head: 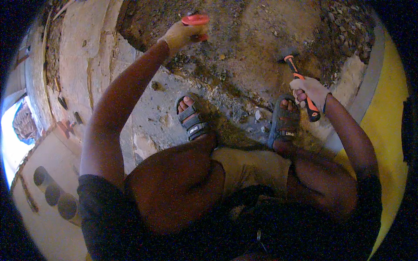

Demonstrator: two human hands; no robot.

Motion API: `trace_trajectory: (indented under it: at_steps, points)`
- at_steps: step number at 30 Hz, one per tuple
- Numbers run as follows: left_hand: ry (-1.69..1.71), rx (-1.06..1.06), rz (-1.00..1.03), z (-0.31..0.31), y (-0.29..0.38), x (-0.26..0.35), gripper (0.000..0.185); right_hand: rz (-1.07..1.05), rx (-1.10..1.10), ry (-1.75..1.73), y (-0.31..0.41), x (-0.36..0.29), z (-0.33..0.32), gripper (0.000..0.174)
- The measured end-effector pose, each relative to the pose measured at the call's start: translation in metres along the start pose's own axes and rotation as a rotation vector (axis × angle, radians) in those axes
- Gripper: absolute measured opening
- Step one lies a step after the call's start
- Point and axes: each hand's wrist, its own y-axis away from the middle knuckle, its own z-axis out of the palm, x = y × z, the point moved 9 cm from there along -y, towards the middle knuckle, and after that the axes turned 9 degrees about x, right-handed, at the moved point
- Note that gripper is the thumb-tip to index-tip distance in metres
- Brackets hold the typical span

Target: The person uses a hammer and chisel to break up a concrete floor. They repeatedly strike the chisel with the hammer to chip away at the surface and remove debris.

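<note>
My left hand point(183, 34), in a pale glove, reaches out over broken ground and is closed around a red hand tool point(196, 20). The tool has a broad red guard at its upper end; blur hides its exact kind, and its lower end is unclear. In my right hand point(310, 90), also gloved in a light colour with bare fingertips, is a hammer with an orange and black handle point(312, 109). Its dark head point(287, 56) points away from me, above the brown dug-out soil point(261, 65). The two hands are well apart.
My sandalled feet point(191, 114) straddle the rough edge of a concrete slab point(156, 107). Rubble point(351, 36) lies at far right beside a yellow wall point(382, 104). On the left are a trowel point(62, 99), another red tool point(63, 129) and several dark round openings point(52, 195).
</note>
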Motion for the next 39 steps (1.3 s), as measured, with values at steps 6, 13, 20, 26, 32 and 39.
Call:
trace_trajectory:
  at_steps: [6,13,20,26,32,39]
  points:
    - [-0.32,-0.207,0.081,0.013,0.023,-0.041,0.051,-0.002,-0.015,0.025,0.004,-0.002,-0.001,0.023]
    - [-1.032,0.241,0.636,-0.079,0.01,0.029,0.047,-0.018,-0.033,0.029,-0.01,0.006,-0.009,0.021]
    - [-0.439,0.075,0.081,-0.142,-0.003,0.004,0.034,-0.01,-0.031,-0.097,-0.011,0.008,-0.012,0.018]
    - [-0.279,0.136,-0.08,-0.08,0.004,-0.036,0.036,-0.143,-0.03,0.077,-0.017,0.01,-0.016,0.016]
    - [-0.748,0.52,0.432,-0.116,0.006,0.079,0.039,0.098,-0.108,-0.055,-0.047,0.043,-0.028,0.046]
    - [-0.22,0.194,0.186,-0.104,0.013,0.025,0.036,0.176,-0.065,0.023,-0.028,0.04,-0.029,0.055]
